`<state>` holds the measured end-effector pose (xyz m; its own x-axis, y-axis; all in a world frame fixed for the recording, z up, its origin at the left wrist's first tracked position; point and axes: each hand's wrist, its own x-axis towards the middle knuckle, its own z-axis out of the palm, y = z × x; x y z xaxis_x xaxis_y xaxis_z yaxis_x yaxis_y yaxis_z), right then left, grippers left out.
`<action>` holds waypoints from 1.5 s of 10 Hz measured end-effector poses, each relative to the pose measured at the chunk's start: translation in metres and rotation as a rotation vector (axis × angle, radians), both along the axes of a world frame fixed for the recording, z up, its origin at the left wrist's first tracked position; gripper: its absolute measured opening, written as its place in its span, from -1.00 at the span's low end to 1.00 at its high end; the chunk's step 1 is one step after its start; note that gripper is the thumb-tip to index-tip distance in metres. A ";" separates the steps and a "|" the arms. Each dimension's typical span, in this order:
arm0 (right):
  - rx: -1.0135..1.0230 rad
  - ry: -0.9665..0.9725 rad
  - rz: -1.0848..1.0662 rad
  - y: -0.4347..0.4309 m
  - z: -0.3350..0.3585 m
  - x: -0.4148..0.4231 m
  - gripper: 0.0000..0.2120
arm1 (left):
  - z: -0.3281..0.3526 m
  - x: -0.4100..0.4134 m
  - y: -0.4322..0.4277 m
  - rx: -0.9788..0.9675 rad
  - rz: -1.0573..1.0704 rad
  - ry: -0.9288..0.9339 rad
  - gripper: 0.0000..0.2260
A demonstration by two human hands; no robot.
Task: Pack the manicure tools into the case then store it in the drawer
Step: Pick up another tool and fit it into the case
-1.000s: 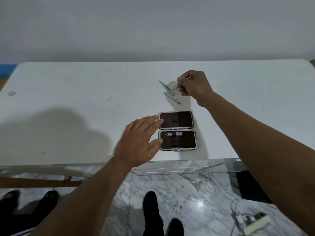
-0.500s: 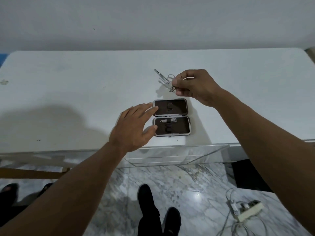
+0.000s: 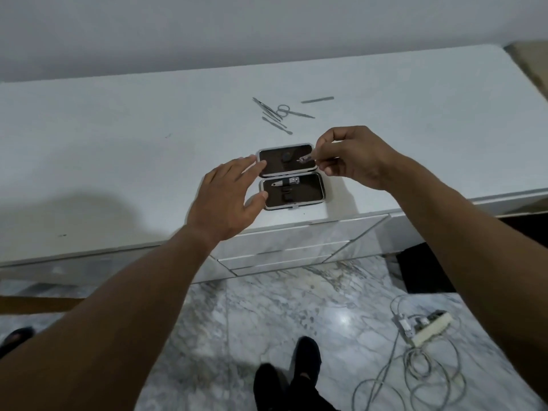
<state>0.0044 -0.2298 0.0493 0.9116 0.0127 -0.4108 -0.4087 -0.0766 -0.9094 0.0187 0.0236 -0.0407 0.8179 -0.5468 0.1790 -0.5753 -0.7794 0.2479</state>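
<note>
Right hand (image 3: pixel 353 157) is back from the loose pile at the far side of the table (image 3: pixel 118 137) and now sits over the case (image 3: pixel 292 178), pinching a small metal tool (image 3: pixel 305 158) between thumb and fingertips. Half a second ago it was up at the pile; now the tool tip hangs over the right end of the far half of the case. Too small to say which tool it is; looks like a small clipper, but I can't confirm.

Left hand (image 3: pixel 228 200) holds nothing: fingers spread, fingertips on the left edge of the case, thumb against the near half. I read that as bracing it so it doesn't slide.

Case lies open and flat, near the front edge of the table, roughly mid-length, just above the mirrored drawer fronts (image 3: pixel 296 247). One nail clipper (image 3: pixel 286 182) is already strapped into the near half.

Remaining tools (image 3: pixel 281 114) are still loose near the back edge: scissors, tweezers, a couple of thin picks. A nail file (image 3: pixel 317 99) lies a little apart to their right.

My read: second tool is about to be seated, so packing is early. Several pickups left, then close the case, then the drawer. Main risk is the tool missing its strap in the dark lining.
</note>
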 end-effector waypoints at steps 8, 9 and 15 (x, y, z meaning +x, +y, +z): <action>-0.073 0.078 -0.029 0.011 0.015 -0.025 -0.72 | -0.003 0.000 0.001 -0.031 -0.003 -0.025 -0.50; -0.117 0.083 -0.062 0.014 0.016 -0.025 -0.70 | -0.003 -0.001 0.002 -0.029 -0.001 -0.019 -0.50; -0.154 -0.051 -0.062 0.003 0.001 -0.033 -0.81 | -0.002 -0.001 0.001 -0.019 0.001 -0.012 -0.50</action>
